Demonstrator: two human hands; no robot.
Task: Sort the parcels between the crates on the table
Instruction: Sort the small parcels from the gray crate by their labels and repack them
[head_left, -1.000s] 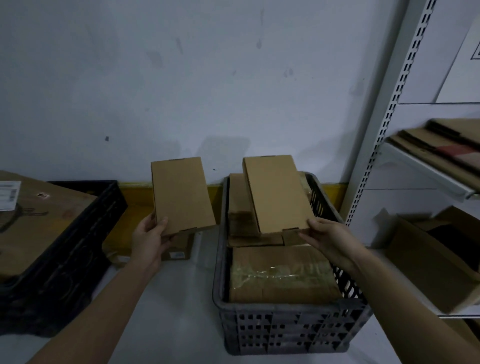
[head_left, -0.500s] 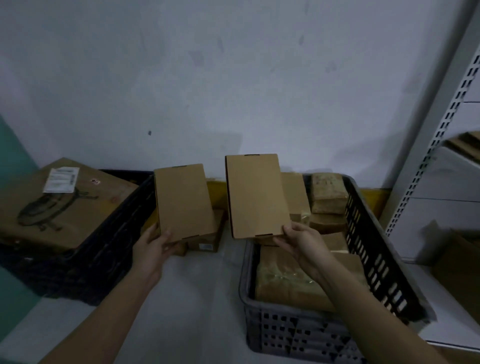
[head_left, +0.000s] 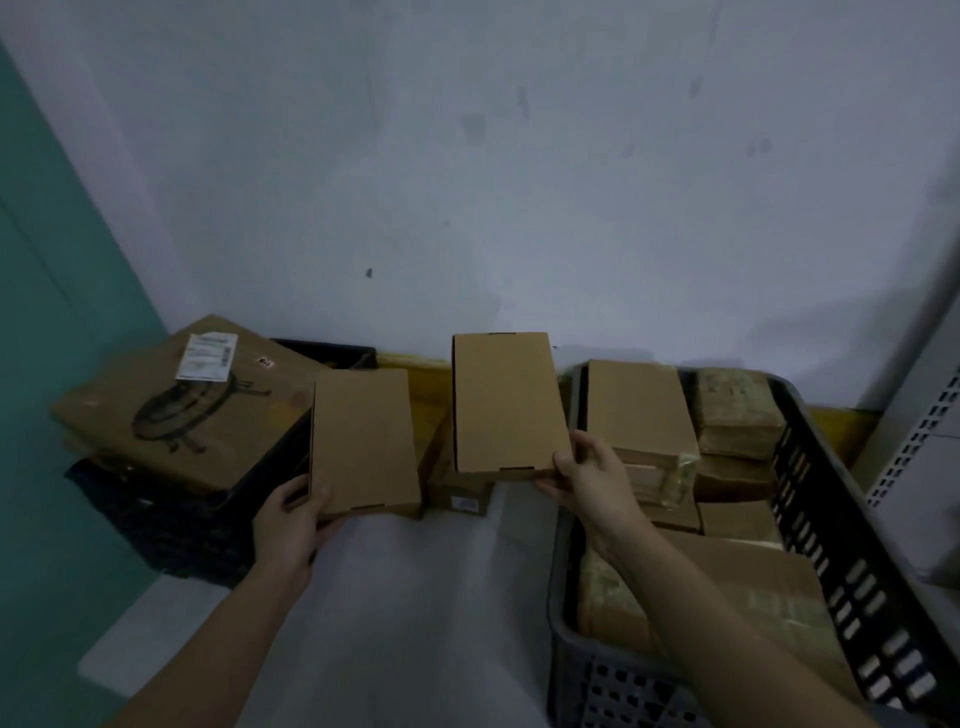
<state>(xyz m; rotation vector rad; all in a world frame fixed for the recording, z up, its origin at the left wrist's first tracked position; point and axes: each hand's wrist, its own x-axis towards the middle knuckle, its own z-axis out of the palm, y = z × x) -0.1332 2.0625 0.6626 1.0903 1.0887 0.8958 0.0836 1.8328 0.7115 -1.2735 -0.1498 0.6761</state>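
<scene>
Two crates (head_left: 831, 519) on pale table (head_left: 415, 597)

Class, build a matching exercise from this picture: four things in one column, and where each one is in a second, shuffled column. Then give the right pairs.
Things
1. left hand
2. right hand
3. large labelled box
4. grey crate

Places
A. on top of the black crate
B. on the table at the right, full of parcels
C. gripping the lower, left flat box
D. gripping the higher flat box

Pairs: 1-C, 2-D, 3-A, 4-B

Single head view, looking forward-down, close over table (head_left: 426, 597), facing wall (head_left: 519, 182).
</scene>
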